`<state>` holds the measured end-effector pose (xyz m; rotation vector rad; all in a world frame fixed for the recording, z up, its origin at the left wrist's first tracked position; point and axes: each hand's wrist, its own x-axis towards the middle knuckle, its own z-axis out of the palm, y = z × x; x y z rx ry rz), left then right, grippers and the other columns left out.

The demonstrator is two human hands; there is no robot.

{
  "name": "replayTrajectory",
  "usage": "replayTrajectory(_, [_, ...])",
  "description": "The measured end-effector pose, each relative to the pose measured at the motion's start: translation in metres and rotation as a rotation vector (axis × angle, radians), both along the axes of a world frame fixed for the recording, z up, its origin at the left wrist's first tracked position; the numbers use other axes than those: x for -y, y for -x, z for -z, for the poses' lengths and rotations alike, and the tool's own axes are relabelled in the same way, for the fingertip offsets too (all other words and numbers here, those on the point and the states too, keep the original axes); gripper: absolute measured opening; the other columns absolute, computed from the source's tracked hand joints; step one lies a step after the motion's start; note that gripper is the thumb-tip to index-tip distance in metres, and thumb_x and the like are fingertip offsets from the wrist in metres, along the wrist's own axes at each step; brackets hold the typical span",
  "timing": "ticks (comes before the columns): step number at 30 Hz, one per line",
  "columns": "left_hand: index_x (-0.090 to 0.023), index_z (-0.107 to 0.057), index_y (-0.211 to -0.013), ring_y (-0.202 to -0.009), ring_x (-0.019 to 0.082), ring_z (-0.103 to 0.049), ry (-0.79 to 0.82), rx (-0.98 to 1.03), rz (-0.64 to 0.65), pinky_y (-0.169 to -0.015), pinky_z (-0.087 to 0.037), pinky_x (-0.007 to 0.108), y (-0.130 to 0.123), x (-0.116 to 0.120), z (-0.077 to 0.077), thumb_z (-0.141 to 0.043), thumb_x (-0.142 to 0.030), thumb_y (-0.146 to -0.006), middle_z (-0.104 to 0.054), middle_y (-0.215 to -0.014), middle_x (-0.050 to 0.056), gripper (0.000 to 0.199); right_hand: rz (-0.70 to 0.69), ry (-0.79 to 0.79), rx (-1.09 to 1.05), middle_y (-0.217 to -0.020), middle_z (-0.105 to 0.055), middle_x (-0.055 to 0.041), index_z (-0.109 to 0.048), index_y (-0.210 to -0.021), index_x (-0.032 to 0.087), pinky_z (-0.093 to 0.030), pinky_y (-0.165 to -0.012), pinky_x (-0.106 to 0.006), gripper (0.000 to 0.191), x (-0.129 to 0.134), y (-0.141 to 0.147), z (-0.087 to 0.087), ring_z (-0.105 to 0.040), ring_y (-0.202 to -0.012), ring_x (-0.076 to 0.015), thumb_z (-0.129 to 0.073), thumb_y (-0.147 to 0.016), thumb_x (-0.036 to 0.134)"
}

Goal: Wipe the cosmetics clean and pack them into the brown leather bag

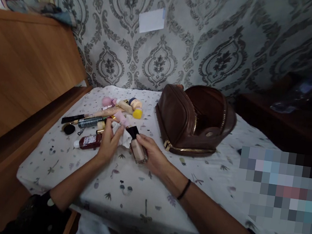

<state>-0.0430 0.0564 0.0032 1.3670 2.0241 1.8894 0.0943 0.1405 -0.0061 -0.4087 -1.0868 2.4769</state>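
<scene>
My right hand (152, 153) is closed round a beige glass bottle with a black cap (138, 151), tilted over the patterned cloth. Close beside it, my left hand (110, 139) pinches a crumpled white tissue (124, 138) near the bottle's cap. Left of that hand lies a dark red bottle with a white cap (90, 142). Behind are a dark green tube (87, 122), brushes (75, 118), a pink sponge (107, 101), a yellow-capped item (137, 113) and several other cosmetics. An unzipped brown leather bag (177, 116) stands to the right.
A wooden panel (24, 79) borders the cloth-covered table (77, 183) on the left. Patterned wallpaper rises behind, with a white card (151, 20) on it. At the right are a clear plastic bottle (305, 89) and a pixelated patch.
</scene>
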Motion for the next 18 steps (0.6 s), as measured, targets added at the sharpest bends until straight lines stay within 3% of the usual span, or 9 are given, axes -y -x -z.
replayTrajectory(5, [-0.021,-0.053,-0.101,-0.093,0.019,-0.054,0.016,-0.194,-0.01,-0.089,-0.042,0.031,-0.001,0.001,0.002,-0.052,-0.04,-0.094,-0.055,-0.096,0.003,0.021,0.011,0.039,0.033,-0.066,-0.065,0.0019,-0.068,-0.083,0.017,-0.047,-0.053,-0.021,0.035,0.005,0.002,0.003,-0.059,-0.057,-0.0102,-0.087,-0.063,0.039])
replayTrajectory(11, [-0.017,-0.048,-0.136,-0.124,0.023,-0.046,0.074,-0.336,0.124,-0.11,-0.034,0.041,-0.012,0.002,0.012,-0.032,-0.046,-0.101,-0.049,-0.126,0.012,0.048,0.078,0.006,-0.015,-0.073,-0.071,0.0009,-0.071,-0.085,0.02,-0.049,-0.061,-0.021,0.034,0.006,0.005,0.007,-0.063,-0.067,-0.0127,-0.088,-0.061,0.037])
replayTrajectory(18, [-0.019,-0.047,-0.142,-0.125,0.023,-0.05,0.073,-0.513,0.081,-0.109,-0.039,0.043,-0.016,-0.001,0.012,-0.037,-0.035,-0.102,-0.053,-0.129,0.013,0.044,0.095,0.026,-0.033,-0.068,-0.069,0.0006,-0.071,-0.082,0.017,-0.046,-0.054,-0.021,0.035,0.002,0.005,0.008,-0.058,-0.058,-0.011,-0.087,-0.062,0.041])
